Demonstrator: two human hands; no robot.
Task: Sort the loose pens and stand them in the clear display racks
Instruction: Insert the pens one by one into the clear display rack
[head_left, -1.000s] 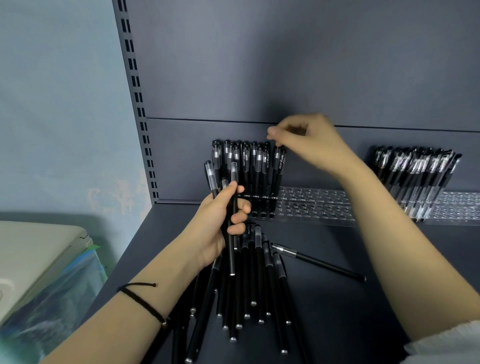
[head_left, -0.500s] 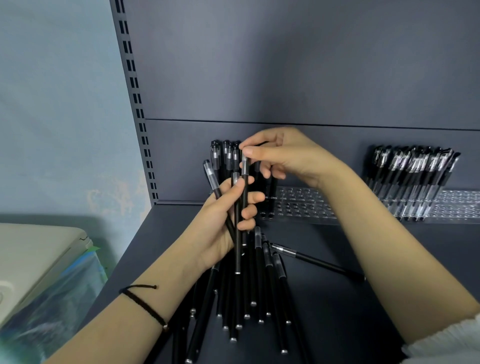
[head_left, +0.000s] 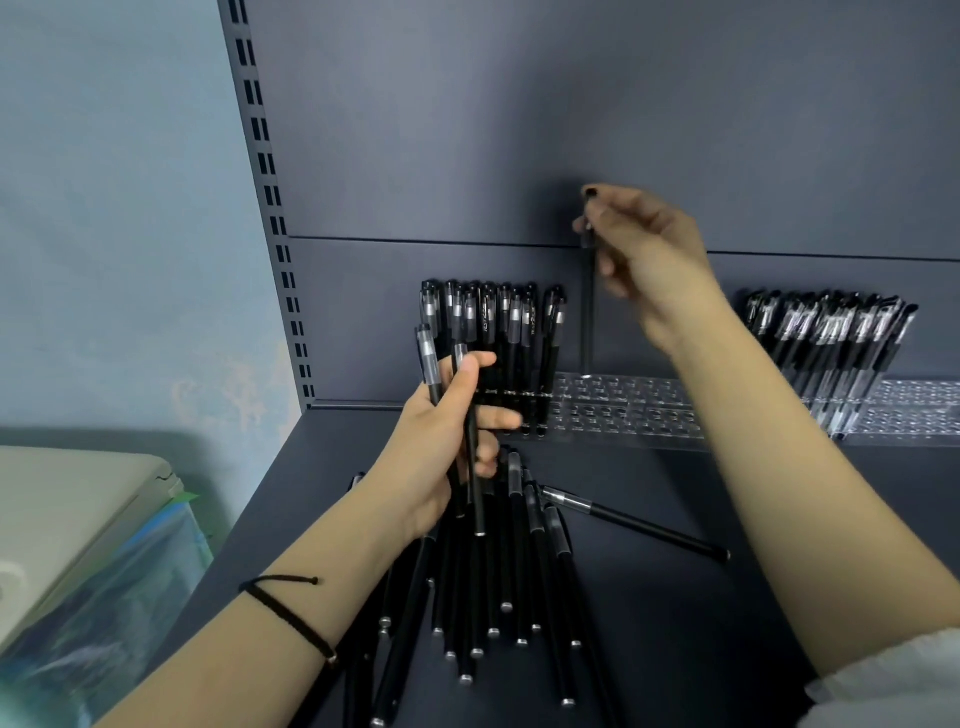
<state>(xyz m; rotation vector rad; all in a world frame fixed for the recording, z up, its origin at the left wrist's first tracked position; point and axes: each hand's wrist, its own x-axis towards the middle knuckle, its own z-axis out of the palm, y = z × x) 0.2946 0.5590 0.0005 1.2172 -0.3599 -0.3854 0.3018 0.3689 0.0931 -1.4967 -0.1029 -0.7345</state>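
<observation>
My right hand (head_left: 647, 249) pinches one black pen (head_left: 589, 312) near its cap and holds it upright, its tip just above the clear rack (head_left: 628, 410), right of several pens (head_left: 493, 338) standing in the rack. My left hand (head_left: 447, 431) grips two black pens (head_left: 470, 467) upright above a fan of loose black pens (head_left: 514, 571) on the dark shelf. One loose pen (head_left: 634, 522) lies apart, to the right of the pile.
A second clear rack (head_left: 914, 410) at the far right holds several pens with clear barrels (head_left: 831, 343). The shelf's dark back panel (head_left: 571, 130) rises behind the racks. A slotted upright (head_left: 270, 197) runs down the left. A beige box (head_left: 72, 509) sits lower left.
My right hand took one pen from my left hand's bundle, lifted it and carried it right over the rack. My left hand stayed in place with fewer pens.
</observation>
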